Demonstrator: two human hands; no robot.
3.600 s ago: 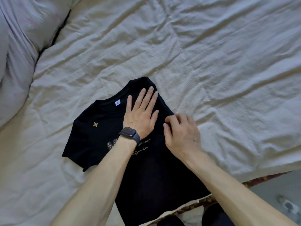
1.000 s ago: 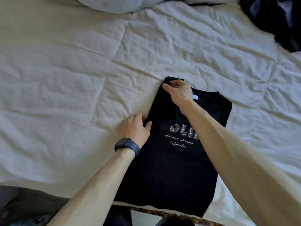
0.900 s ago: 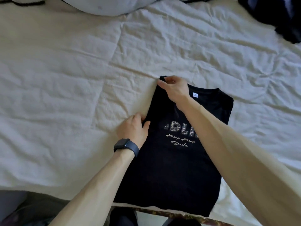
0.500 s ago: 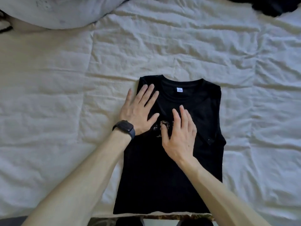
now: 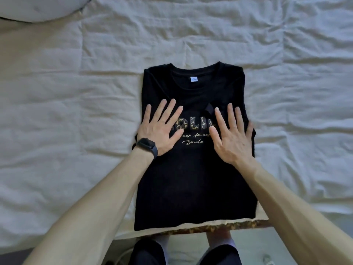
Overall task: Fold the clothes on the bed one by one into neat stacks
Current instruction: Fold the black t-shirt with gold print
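A black T-shirt (image 5: 193, 180) with pale lettering on the chest lies flat, face up, on the white quilt, collar away from me. Both sleeves are folded inward, so it forms a long rectangle whose hem reaches the bed's near edge. My left hand (image 5: 159, 129), with a dark watch on the wrist, rests flat with spread fingers on the shirt's left side. My right hand (image 5: 232, 136) rests flat with spread fingers on its right side. Neither hand grips the cloth. A small tip of the folded right sleeve sticks up between them.
The wrinkled white quilt (image 5: 66, 111) covers the bed on all sides of the shirt. A grey pillow (image 5: 42, 8) lies at the far left corner. The patterned bed edge (image 5: 219, 226) runs just below the hem, with my legs and the floor beyond.
The left sleeve side was folded in after the right. Both hands then let go of the cloth, moved onto the chest and spread apart, the right sliding to the right side.
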